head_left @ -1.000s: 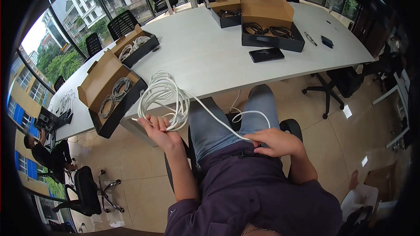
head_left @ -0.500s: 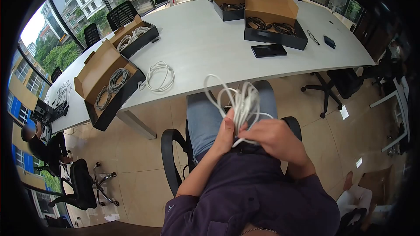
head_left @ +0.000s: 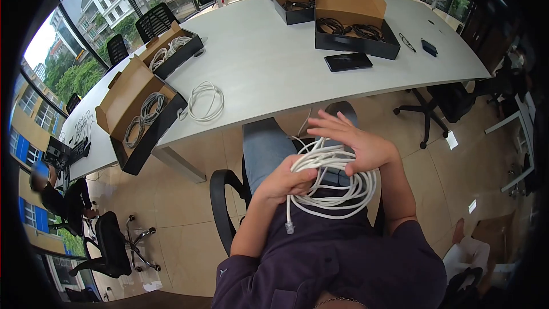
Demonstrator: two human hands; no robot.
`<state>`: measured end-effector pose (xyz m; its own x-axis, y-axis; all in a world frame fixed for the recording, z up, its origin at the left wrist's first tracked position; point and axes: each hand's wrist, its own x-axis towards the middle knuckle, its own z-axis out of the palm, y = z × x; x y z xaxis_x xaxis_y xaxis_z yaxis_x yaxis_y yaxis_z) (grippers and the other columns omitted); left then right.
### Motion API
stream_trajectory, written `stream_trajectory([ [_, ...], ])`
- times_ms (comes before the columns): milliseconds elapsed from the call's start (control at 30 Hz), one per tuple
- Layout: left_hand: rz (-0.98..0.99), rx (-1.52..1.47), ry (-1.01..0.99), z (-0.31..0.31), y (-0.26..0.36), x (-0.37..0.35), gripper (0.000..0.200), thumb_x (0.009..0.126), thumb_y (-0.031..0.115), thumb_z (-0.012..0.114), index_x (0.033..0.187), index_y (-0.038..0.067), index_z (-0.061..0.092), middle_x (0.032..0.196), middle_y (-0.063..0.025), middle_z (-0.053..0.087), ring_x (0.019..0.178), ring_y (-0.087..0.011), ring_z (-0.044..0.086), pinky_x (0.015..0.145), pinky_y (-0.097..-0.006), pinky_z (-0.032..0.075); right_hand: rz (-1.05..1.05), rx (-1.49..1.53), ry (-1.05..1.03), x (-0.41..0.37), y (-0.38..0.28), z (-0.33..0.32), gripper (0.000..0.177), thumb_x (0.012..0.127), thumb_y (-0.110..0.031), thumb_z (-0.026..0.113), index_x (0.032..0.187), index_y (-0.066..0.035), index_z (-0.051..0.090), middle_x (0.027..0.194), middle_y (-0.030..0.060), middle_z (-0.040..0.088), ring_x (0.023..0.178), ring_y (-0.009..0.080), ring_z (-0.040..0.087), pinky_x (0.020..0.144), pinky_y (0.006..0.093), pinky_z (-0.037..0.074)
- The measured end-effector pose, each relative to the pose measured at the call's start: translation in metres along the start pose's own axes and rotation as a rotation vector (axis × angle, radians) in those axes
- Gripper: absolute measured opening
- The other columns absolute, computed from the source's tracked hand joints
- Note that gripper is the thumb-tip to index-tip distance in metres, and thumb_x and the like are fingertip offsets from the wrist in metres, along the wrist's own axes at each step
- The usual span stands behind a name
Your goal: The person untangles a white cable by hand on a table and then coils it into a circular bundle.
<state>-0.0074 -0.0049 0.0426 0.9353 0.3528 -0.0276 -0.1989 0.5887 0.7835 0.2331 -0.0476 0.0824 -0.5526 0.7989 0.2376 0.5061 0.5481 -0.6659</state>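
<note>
A white network cable [head_left: 349, 210] is wound in loose loops above my lap. My left hand [head_left: 290, 178] is closed on the left side of the coil, thumb across the strands. One end with a clear plug [head_left: 289, 228] hangs below that hand. At the upper right of the coil is my right hand [head_left: 366, 144], its fingers stretched out and apart, the thumb touching the loops. Another coiled white cable [head_left: 201, 102] lies on the table near its front edge.
On the white table [head_left: 257, 60], open boxes of grey cables [head_left: 151, 109], white cables [head_left: 168, 51] and black cables [head_left: 354, 33] stand left and at the back. A black phone [head_left: 348, 62] and glasses [head_left: 407, 42] lie right. A person [head_left: 63, 197] sits far left.
The cable bundle has turned from upright and bunched to a wider, flatter coil, nearer my body. My right hand has moved up and its fingers have spread; the plug now shows.
</note>
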Motion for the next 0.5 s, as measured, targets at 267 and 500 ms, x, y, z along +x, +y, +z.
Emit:
stream_trajectory([
  [267,0.197,0.038,0.285,-0.016,0.005,0.000,0.013,0.087,0.011,0.068,0.091,0.003,0.058,0.059,0.0052,0.046,0.040,-0.0012,0.031,0.040,-0.0213,0.022,0.249,0.379,0.244,0.003,0.011,0.021,0.034,0.078,-0.011,0.071,0.109,0.000,0.062,0.092,0.0071,0.070,0.083,0.0163,0.066,0.074,0.0284,0.052],
  [500,0.281,0.281,0.475,-0.007,0.010,-0.002,0.018,0.084,0.010,0.069,0.083,0.007,0.051,0.057,0.0065,0.039,0.040,-0.0018,0.031,0.038,-0.0221,0.022,0.347,0.937,0.093,-0.006,0.056,0.051,0.032,0.078,-0.008,0.070,0.108,0.001,0.061,0.099,0.0074,0.068,0.092,0.0138,0.064,0.083,0.0275,0.051],
])
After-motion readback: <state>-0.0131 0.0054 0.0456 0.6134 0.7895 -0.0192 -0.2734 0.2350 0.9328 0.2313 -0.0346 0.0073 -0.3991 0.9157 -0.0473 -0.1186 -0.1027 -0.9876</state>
